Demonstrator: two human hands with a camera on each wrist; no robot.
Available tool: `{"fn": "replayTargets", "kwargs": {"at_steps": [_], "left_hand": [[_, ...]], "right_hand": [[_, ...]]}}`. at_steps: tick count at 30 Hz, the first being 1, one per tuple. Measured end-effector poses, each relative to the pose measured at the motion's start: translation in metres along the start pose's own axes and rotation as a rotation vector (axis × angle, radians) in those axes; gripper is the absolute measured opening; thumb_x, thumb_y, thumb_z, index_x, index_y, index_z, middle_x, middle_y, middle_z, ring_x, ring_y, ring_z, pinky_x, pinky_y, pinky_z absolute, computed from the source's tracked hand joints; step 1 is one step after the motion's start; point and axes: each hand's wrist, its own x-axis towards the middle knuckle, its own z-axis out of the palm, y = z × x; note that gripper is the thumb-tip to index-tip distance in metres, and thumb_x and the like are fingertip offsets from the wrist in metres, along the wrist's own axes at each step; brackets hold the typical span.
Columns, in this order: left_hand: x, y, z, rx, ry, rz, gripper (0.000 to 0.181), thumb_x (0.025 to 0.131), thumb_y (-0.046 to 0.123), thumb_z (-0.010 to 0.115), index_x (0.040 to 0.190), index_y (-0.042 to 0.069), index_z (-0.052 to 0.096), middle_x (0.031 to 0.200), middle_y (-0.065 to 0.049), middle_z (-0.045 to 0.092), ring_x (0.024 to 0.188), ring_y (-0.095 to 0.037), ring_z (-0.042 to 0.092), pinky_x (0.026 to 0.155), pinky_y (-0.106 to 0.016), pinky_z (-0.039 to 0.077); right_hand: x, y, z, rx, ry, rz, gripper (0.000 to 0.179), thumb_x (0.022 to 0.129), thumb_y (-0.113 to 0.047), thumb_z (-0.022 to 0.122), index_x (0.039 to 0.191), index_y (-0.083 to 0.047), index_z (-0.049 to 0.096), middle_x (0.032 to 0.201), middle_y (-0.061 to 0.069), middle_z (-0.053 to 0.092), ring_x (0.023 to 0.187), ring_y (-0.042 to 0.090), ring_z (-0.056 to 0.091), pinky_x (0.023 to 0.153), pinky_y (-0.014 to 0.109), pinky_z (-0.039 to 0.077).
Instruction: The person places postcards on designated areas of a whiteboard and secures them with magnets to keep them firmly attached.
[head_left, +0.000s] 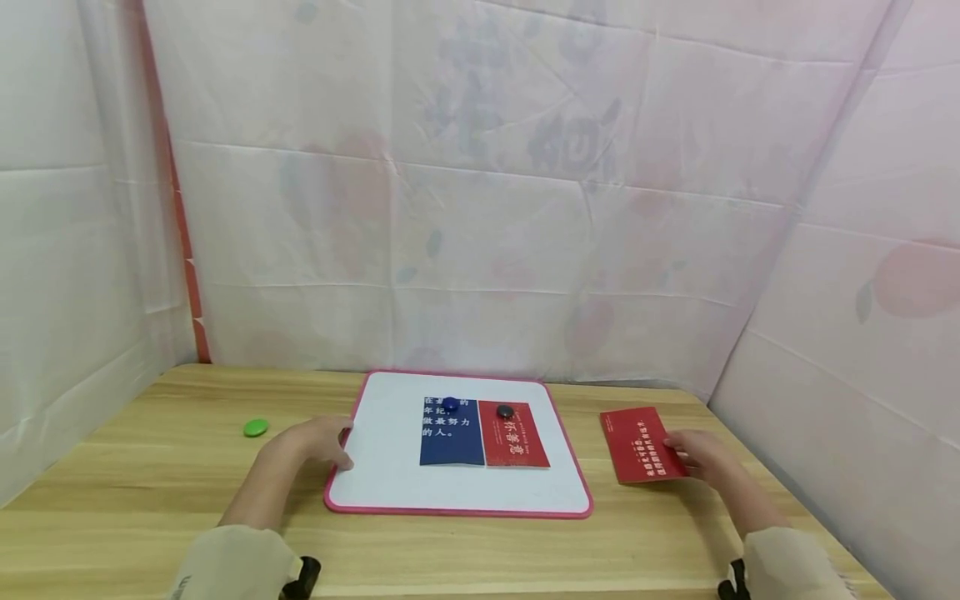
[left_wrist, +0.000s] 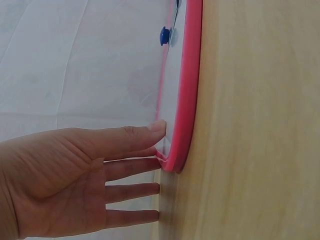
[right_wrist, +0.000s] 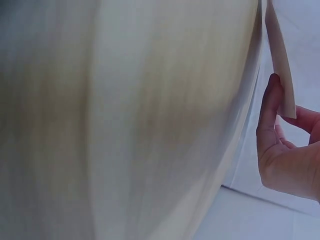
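A whiteboard with a pink rim lies flat on the table, a blue card and a red card side by side on it. A dark blue magnet sits on the blue card and a black magnet on the red one. At the board's left edge is my left hand; in the left wrist view its fingers are straight, with the thumb touching the board near a corner. To the right of the board, my right hand pinches another red card with white writing, between thumb and fingers.
A green round magnet lies on the wooden table, left of the board. Pale printed sheeting hangs behind the table and along both sides.
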Motion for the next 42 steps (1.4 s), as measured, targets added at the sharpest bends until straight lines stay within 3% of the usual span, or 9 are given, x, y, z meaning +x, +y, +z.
{"fn": "replayTargets", "kwargs": {"at_steps": [10, 22, 31, 42], "left_hand": [[0.001, -0.001, 0.002, -0.021, 0.007, -0.022, 0.065, 0.076, 0.012, 0.075, 0.129, -0.009, 0.043, 0.127, -0.027, 0.046, 0.117, -0.043, 0.039, 0.095, -0.056, 0.032], [0.003, -0.002, 0.001, 0.001, -0.002, 0.014, 0.063, 0.076, 0.011, 0.075, 0.127, -0.011, 0.044, 0.125, -0.026, 0.047, 0.116, -0.041, 0.041, 0.096, -0.055, 0.032], [0.002, -0.001, 0.0, -0.008, -0.006, 0.014, 0.063, 0.076, 0.01, 0.074, 0.127, -0.011, 0.044, 0.126, -0.027, 0.046, 0.117, -0.042, 0.04, 0.096, -0.055, 0.031], [0.002, -0.001, 0.0, -0.006, -0.008, 0.015, 0.064, 0.076, 0.01, 0.074, 0.128, -0.011, 0.043, 0.127, -0.027, 0.045, 0.118, -0.042, 0.039, 0.097, -0.055, 0.031]], "right_hand": [[-0.001, -0.014, 0.022, 0.039, -0.069, -0.041, 0.046, 0.093, -0.011, 0.046, 0.123, 0.022, 0.033, 0.092, 0.011, 0.055, 0.071, 0.013, 0.06, 0.066, 0.03, 0.052], [-0.007, -0.031, 0.051, 0.012, -0.122, -0.063, 0.046, 0.094, -0.012, 0.045, 0.126, 0.018, 0.034, 0.104, 0.019, 0.055, 0.08, 0.017, 0.06, 0.07, 0.032, 0.052], [-0.013, -0.039, 0.071, 0.037, -0.144, -0.069, 0.042, 0.093, -0.012, 0.048, 0.123, 0.017, 0.04, 0.092, 0.011, 0.06, 0.079, 0.02, 0.061, 0.071, 0.034, 0.052], [-0.017, -0.044, 0.087, 0.033, -0.165, -0.089, 0.04, 0.094, -0.011, 0.048, 0.122, 0.016, 0.042, 0.091, 0.009, 0.061, 0.08, 0.02, 0.061, 0.071, 0.034, 0.052]]}}
